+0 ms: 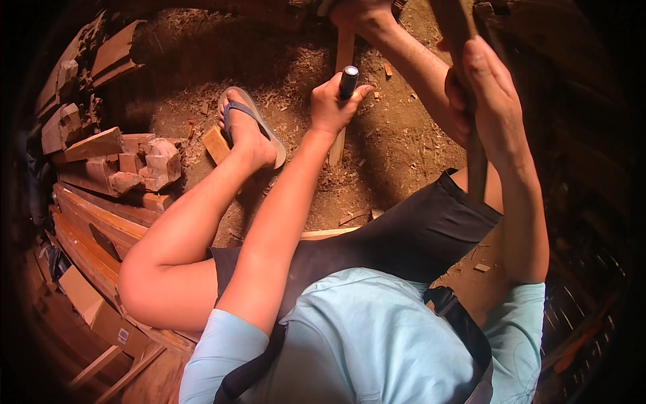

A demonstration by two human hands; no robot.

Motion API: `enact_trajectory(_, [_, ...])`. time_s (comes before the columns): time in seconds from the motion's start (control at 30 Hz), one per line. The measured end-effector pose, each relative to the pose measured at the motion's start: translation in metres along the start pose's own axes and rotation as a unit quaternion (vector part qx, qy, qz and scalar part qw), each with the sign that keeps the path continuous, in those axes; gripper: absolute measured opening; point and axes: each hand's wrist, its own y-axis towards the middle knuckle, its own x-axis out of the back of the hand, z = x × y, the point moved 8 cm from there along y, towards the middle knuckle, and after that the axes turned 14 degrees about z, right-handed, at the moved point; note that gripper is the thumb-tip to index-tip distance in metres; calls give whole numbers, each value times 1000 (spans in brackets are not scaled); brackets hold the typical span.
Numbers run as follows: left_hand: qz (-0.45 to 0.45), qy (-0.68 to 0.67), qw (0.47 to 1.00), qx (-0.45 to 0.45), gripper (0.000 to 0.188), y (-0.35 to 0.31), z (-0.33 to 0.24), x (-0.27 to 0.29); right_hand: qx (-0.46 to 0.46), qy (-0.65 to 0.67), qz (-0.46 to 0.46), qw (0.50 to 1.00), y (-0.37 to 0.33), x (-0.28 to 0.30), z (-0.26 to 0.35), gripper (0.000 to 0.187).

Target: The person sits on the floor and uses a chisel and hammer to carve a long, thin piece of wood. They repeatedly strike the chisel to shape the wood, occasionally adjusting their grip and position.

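My left hand point(332, 103) is closed around a black-handled tool point(348, 82) with a round, pale metal cap. The cap points up toward me, and the tool's lower end is hidden. A narrow wooden strip point(344, 54) runs along the ground beneath this hand. Over my bent right leg, my right hand point(494, 101) is wrapped around a dark wooden bar point(478, 165). That bar stands raised close to my view, and its far end leaves the top edge. My right foot point(363, 15) is at the strip's far end.
Wood shavings and small chips cover the dirt ground point(397, 161). My sandalled left foot point(245, 128) is beside a small wood block point(216, 145). Several cut blocks point(161, 165) are piled at the left. Below them are curved planks point(101, 215) and a cardboard box point(84, 296).
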Motion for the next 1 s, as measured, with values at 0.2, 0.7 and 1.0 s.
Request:
enact_trajectory(0.2, [20,-108,991,71,37,5,19,-1,-177,-124,113,970,10,-12,-69,32])
enact_trajectory(0.7, [79,-28,993,77,38,16,19,3,-34,-17,-23,999,40,36,-46,36])
enact_trajectory(1.0, [134,-23,990,42,31,19,22,-11,-72,-128,99,984,55,-8,-64,33])
